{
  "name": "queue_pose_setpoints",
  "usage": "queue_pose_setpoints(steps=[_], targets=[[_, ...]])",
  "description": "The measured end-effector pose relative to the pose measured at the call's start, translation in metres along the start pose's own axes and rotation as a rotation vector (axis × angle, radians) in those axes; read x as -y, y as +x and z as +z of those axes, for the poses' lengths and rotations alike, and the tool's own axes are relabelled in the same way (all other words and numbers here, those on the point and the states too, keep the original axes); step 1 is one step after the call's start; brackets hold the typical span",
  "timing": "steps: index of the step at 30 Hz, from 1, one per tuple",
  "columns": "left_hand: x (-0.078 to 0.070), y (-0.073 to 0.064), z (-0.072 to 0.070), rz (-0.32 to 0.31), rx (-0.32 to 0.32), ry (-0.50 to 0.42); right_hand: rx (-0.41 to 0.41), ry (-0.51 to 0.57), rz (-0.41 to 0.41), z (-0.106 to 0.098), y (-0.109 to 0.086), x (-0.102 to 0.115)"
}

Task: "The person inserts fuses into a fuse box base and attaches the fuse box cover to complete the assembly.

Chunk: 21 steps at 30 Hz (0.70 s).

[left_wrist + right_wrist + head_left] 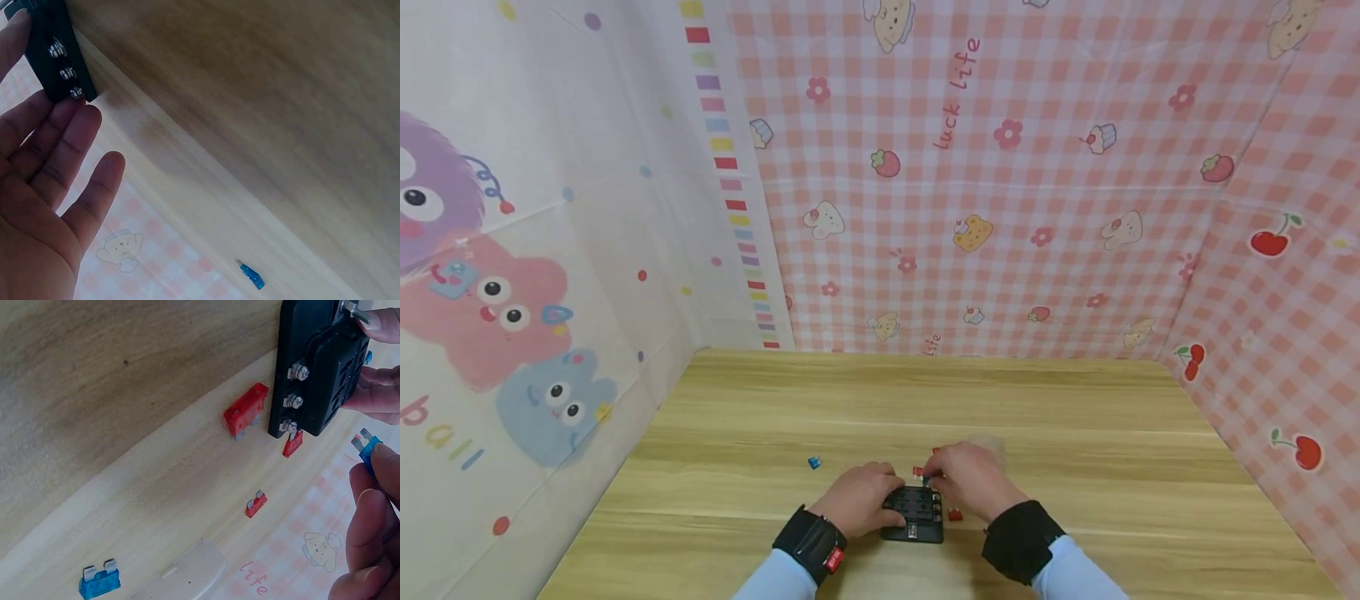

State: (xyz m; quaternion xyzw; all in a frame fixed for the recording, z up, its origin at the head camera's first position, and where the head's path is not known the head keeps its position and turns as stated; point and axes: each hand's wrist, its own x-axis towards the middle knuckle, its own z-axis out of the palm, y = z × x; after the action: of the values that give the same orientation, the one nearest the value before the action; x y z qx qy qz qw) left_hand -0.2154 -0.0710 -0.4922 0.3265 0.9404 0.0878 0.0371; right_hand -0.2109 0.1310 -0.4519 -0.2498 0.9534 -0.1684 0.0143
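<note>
My left hand (859,500) grips a black fuse block (913,505) from its left side, thumb at the near part and fingertips at the far edge. Silver screw terminals (295,400) line one side of the block in the right wrist view. Just beyond the block, my right hand (973,479) pinches a blue blade fuse (369,453) between thumb and forefinger. Its two metal prongs stick out, apart from the block. Red blade fuses lie close by on the table: a larger-looking one (246,411) beside the block, another (292,445) near its end, a third (256,505) farther off.
A blue fuse (815,462) lies on the wooden table (760,417) to the left of my left hand. Another blue fuse (100,582) and a translucent plastic piece (187,575) lie on the right hand's side. Patterned cloth (1000,183) encloses the table's back and sides.
</note>
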Motion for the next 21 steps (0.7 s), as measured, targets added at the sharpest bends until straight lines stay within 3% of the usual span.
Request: queue_pose_setpoints(steps=[21], targets=[[0.0034,0.0013,0.0024,-0.020,-0.001,-0.063,-0.007,-0.018,-0.043,0.0084,0.0050,-0.0017]])
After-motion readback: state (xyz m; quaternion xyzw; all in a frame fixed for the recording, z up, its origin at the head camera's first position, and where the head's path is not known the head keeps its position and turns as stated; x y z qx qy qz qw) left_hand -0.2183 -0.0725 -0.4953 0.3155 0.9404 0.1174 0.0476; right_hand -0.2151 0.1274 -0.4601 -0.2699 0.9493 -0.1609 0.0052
